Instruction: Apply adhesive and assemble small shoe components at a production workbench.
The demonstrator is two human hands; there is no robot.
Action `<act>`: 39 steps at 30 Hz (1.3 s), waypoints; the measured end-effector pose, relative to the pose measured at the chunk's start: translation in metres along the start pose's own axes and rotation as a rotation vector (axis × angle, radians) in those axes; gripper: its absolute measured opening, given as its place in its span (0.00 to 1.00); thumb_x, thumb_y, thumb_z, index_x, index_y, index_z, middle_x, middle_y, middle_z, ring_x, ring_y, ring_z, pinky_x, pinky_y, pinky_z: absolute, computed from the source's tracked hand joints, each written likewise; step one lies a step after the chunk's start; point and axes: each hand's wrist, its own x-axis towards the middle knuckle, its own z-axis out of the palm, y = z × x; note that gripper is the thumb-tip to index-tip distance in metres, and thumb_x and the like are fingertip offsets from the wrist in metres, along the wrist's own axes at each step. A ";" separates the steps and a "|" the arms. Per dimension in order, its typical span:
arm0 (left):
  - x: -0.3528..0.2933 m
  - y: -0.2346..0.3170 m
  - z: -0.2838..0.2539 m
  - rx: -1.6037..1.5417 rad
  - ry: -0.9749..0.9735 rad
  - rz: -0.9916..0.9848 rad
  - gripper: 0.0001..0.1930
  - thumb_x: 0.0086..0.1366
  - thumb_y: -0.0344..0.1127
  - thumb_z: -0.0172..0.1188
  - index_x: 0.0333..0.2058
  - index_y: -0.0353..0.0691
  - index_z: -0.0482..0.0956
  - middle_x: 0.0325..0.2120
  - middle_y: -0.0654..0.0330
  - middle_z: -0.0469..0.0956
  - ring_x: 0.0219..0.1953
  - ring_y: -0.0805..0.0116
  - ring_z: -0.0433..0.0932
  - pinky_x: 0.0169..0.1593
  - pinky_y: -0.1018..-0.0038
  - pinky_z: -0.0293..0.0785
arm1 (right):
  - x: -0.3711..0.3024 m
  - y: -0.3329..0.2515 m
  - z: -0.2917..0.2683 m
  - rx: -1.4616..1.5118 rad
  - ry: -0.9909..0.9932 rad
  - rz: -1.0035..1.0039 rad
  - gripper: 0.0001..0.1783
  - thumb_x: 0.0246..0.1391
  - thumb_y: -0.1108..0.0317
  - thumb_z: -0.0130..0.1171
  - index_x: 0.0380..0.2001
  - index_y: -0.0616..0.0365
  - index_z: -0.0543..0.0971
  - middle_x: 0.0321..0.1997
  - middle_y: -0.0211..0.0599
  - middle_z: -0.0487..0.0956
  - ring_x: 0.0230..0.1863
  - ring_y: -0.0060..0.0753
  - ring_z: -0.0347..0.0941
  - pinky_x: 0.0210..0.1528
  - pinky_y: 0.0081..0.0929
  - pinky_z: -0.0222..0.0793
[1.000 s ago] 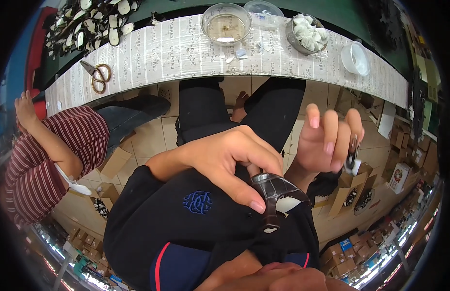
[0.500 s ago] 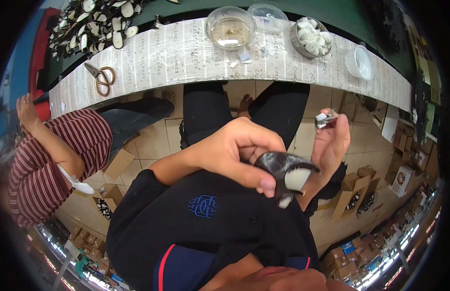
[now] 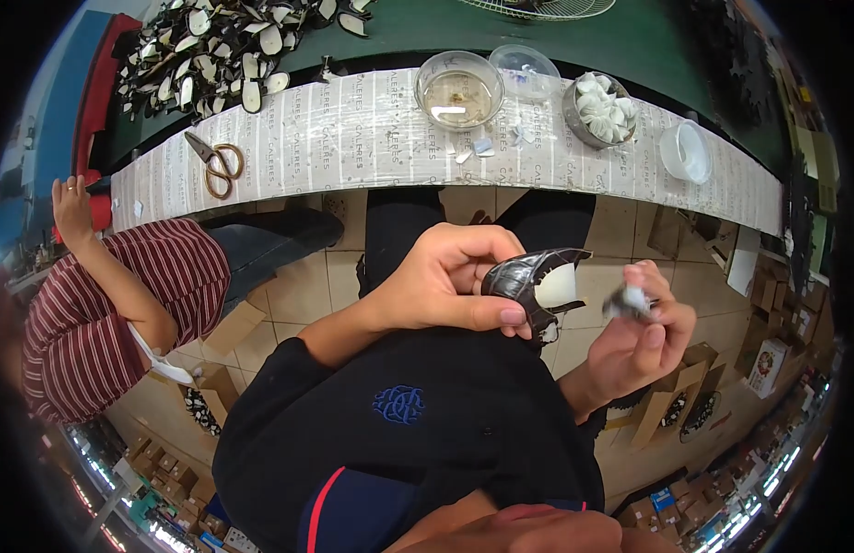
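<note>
My left hand (image 3: 441,281) is closed around a glossy black shoe upper (image 3: 514,279), thumb on its near side and fingers hidden behind. A smooth white lining piece (image 3: 557,287) shows in its open end, which faces right. To the right, apart from the upper, my right hand (image 3: 641,346) pinches a small metallic object (image 3: 622,302) with a white bit on it. Motion blurs that object, and I cannot make out its kind. Both hands are held in front of my chest, short of the table edge.
On the paper-covered table (image 3: 335,147) lie scissors (image 3: 217,164), a clear bowl (image 3: 421,89) of liquid, a clear lid-like dish (image 3: 547,72), a tin (image 3: 588,132) of white pieces and a plastic cup (image 3: 676,166). Black-and-white uppers (image 3: 252,66) are heaped far left. A person in stripes (image 3: 123,323) sits left.
My right hand has moved down and right, out from behind the shoe upper, still pinching the small object. My left hand has turned the upper slightly. The whole view has shifted, so the table appears lower.
</note>
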 end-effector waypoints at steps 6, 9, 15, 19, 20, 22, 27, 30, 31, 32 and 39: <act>0.001 0.001 -0.002 0.027 -0.008 0.030 0.10 0.58 0.20 0.62 0.38 0.27 0.73 0.33 0.53 0.77 0.34 0.68 0.82 0.37 0.79 0.79 | -0.001 -0.001 0.012 -0.150 -0.100 -0.215 0.12 0.59 0.62 0.50 0.34 0.63 0.70 0.36 0.55 0.79 0.41 0.48 0.74 0.52 0.52 0.64; 0.002 0.003 -0.003 0.083 -0.007 0.052 0.10 0.58 0.21 0.62 0.38 0.26 0.73 0.34 0.53 0.77 0.35 0.68 0.82 0.37 0.79 0.79 | 0.003 -0.001 0.011 -0.298 -0.143 -0.333 0.11 0.58 0.64 0.50 0.34 0.63 0.71 0.37 0.54 0.79 0.38 0.47 0.73 0.47 0.48 0.65; 0.003 0.006 -0.003 0.186 0.022 0.065 0.10 0.58 0.21 0.63 0.38 0.26 0.73 0.35 0.54 0.76 0.37 0.68 0.81 0.39 0.80 0.78 | 0.005 -0.012 0.015 -0.546 -0.320 -0.396 0.07 0.56 0.65 0.57 0.37 0.54 0.75 0.41 0.41 0.82 0.43 0.38 0.75 0.53 0.40 0.60; 0.004 0.006 -0.003 0.218 0.028 0.080 0.10 0.58 0.21 0.63 0.38 0.26 0.73 0.35 0.55 0.76 0.37 0.69 0.81 0.39 0.80 0.78 | 0.005 -0.011 0.018 -0.661 -0.282 -0.435 0.07 0.55 0.67 0.59 0.37 0.54 0.75 0.42 0.40 0.82 0.43 0.38 0.75 0.54 0.38 0.59; 0.004 0.007 -0.003 0.213 0.039 0.068 0.10 0.58 0.21 0.63 0.38 0.26 0.73 0.35 0.55 0.76 0.37 0.69 0.81 0.38 0.80 0.78 | 0.006 -0.009 0.019 -0.661 -0.282 -0.437 0.07 0.55 0.67 0.59 0.37 0.54 0.75 0.42 0.40 0.82 0.43 0.38 0.75 0.54 0.38 0.59; 0.005 0.006 -0.004 0.225 0.041 0.068 0.11 0.58 0.21 0.63 0.38 0.26 0.73 0.35 0.55 0.76 0.37 0.69 0.81 0.38 0.79 0.78 | 0.007 -0.007 0.019 -0.718 -0.218 -0.454 0.07 0.54 0.68 0.59 0.37 0.55 0.75 0.42 0.43 0.82 0.43 0.39 0.76 0.54 0.38 0.58; 0.005 0.005 -0.003 0.200 0.047 0.048 0.11 0.59 0.22 0.62 0.39 0.27 0.72 0.34 0.53 0.78 0.36 0.67 0.81 0.38 0.78 0.78 | 0.009 -0.005 0.014 -0.735 -0.173 -0.469 0.07 0.55 0.73 0.55 0.37 0.64 0.75 0.40 0.53 0.80 0.40 0.46 0.74 0.48 0.42 0.65; 0.005 0.002 -0.006 -0.052 0.058 -0.037 0.11 0.62 0.26 0.59 0.41 0.28 0.71 0.33 0.50 0.79 0.35 0.63 0.82 0.36 0.74 0.80 | 0.008 0.000 0.012 -0.426 -0.099 -0.314 0.08 0.58 0.71 0.52 0.35 0.68 0.73 0.40 0.57 0.79 0.40 0.45 0.72 0.47 0.41 0.65; 0.003 0.003 -0.008 -0.054 0.057 -0.034 0.11 0.62 0.26 0.59 0.41 0.28 0.71 0.33 0.50 0.79 0.35 0.63 0.82 0.36 0.74 0.80 | 0.007 0.000 0.014 -0.426 -0.102 -0.316 0.08 0.58 0.71 0.52 0.35 0.68 0.73 0.40 0.57 0.79 0.40 0.45 0.72 0.47 0.41 0.65; 0.002 0.003 -0.010 -0.068 0.070 -0.043 0.11 0.62 0.27 0.59 0.42 0.28 0.71 0.33 0.50 0.79 0.35 0.62 0.82 0.35 0.73 0.81 | 0.006 0.000 0.015 -0.347 -0.091 -0.273 0.08 0.58 0.71 0.52 0.35 0.68 0.73 0.39 0.57 0.79 0.40 0.44 0.71 0.47 0.41 0.65; 0.006 0.002 -0.008 -0.057 0.152 -0.086 0.13 0.63 0.32 0.60 0.41 0.28 0.71 0.33 0.49 0.79 0.32 0.60 0.83 0.32 0.75 0.82 | -0.001 -0.006 0.014 -0.253 -0.120 -0.198 0.09 0.56 0.71 0.57 0.36 0.66 0.73 0.37 0.56 0.80 0.31 0.38 0.74 0.35 0.30 0.68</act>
